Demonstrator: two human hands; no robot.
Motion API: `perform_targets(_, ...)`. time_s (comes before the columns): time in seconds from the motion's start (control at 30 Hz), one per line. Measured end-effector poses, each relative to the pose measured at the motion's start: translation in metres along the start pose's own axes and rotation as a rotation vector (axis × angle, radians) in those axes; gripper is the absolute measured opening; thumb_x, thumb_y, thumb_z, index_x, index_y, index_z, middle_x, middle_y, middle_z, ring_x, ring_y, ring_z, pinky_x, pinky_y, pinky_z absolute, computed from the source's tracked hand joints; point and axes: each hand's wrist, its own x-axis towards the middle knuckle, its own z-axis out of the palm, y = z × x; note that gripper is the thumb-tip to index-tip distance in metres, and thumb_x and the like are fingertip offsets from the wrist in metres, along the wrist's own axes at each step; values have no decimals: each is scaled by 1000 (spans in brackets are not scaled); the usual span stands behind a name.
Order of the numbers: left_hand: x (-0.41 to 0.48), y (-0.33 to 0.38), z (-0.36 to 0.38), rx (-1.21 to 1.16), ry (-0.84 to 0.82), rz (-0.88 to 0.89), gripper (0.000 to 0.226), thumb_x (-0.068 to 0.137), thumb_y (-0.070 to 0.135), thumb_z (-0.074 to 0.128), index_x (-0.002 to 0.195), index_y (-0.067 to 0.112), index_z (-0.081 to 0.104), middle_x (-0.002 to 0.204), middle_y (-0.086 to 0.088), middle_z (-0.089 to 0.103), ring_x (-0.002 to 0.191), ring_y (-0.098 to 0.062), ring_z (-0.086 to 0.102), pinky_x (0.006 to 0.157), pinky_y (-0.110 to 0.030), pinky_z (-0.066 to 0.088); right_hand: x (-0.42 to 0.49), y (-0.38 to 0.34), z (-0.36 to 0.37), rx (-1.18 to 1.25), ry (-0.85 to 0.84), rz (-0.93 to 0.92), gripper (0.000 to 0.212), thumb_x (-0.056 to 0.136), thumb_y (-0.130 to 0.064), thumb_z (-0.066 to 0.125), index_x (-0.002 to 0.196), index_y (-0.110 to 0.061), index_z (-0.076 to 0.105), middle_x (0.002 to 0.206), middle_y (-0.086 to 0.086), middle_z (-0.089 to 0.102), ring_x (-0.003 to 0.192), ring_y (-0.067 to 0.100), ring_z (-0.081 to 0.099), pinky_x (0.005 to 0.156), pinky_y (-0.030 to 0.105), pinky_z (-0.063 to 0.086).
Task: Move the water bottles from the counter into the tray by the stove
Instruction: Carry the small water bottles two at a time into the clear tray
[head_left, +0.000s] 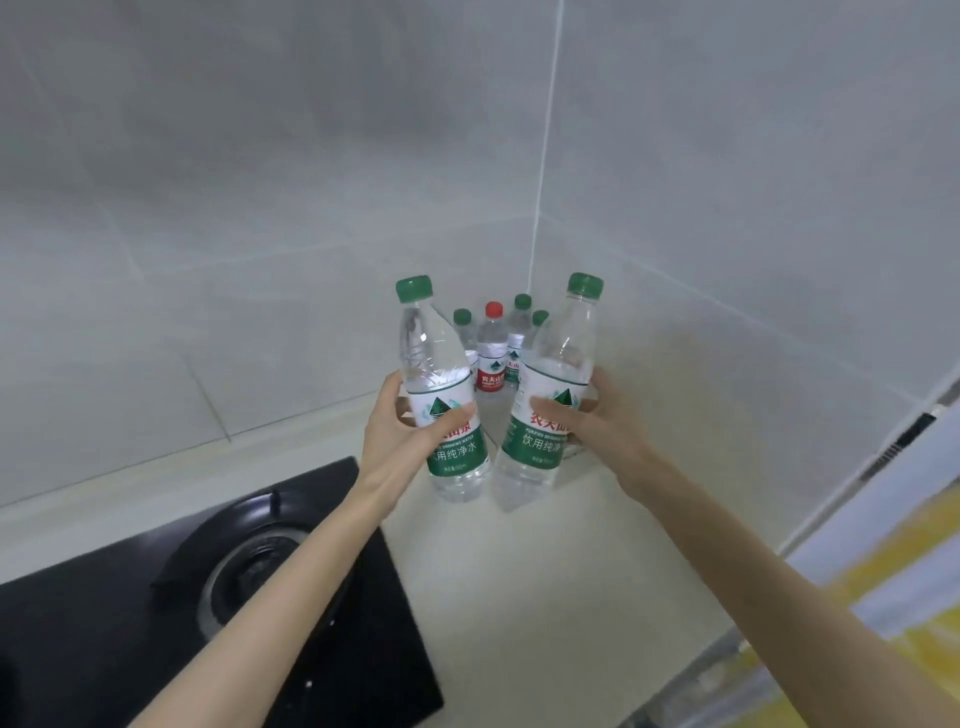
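- Over the counter (519, 571), the left grip (410, 421) clamps a green-capped bottle (426, 343) (label facing near).
- Just right, the right grip (597, 415) clamps a second green-capped bottle (540, 452).
- Far corner: four more bottles (491, 358).

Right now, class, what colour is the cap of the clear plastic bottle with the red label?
Red cap; head view.
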Motion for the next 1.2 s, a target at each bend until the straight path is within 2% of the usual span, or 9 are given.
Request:
perform_targets(0.07,11,1,17,7,53,-1,66,68,25,84,123,24,49,108,1,67,98,-13,65,74,-23,51,26,0,-12,-3,-35,-26,39,77,-11,77,100,-32,53,97,-8,69,86,6,68,75,27,57)
perform_targets(0.2,26,-1,45,38,145,-13,64,68,25,85,120,24,48,104,5,65,93,-8,64,74,-22,52,71,7,-32,-55,-18,-22,69,51,-45,85,111,-31,52,108,-9,69,100,13,67,91,44,53)
perform_targets(0.27,34,-3,59,44,189,-20,64,69,23,84,120,27,46,101,8,64,92,-5,62,72,-21,51,92,14,-41,-63,-36,-24,70,47,-47,83,109,-34,52,108,-10,69,101,13,67,92,46,53)
perform_targets(0.4,47,-10,76,58,233,-31,64,69,21,84,120,28,45,100,11,61,92,-2,60,69,-17,48,121,27,-44,-80,-31,-25,64,52,-36,85,105,-34,50,104,-11,67,99,12,66,90,42,54)
perform_targets(0.6,67,-30,83,136,267,-38,76,67,22,86,130,25,44,113,0,61,97,-15,61,79,-29,52,156,59,-33,-106,-57,-36,63,63,-4,84,109,-21,45,95,-15,61,87,4,61,74,19,49)
perform_targets(0.77,78,-41,84,134,225,-44,73,66,22,87,127,28,47,110,10,63,98,-5,62,74,-22,53,181,96,-18,-214,-123,6,76,45,-20,86,109,-28,44,107,-2,64,99,19,64,89,41,53)
perform_targets(0.93,88,-42,87,140,213,-35,72,68,23,86,127,29,46,106,19,62,95,3,61,68,-12,53,199,118,-8,-293,-183,48,72,59,0,83,117,-13,41,100,-8,53,103,20,55,88,31,46)
perform_targets(1.1,86,-47,86,123,208,-40,70,67,23,86,124,36,48,108,26,63,93,8,61,72,-16,54,213,141,-2,-380,-247,70,71,52,-13,81,107,-25,37,108,-2,54,106,24,56,91,42,49)
perform_targets(1.2,83,-48,86,145,191,-26,69,68,21,86,124,34,48,107,27,62,93,10,60,69,-9,50,215,147,-2,-383,-275,81,74,53,-8,84,108,-25,38,110,-4,53,107,21,55,92,38,48)
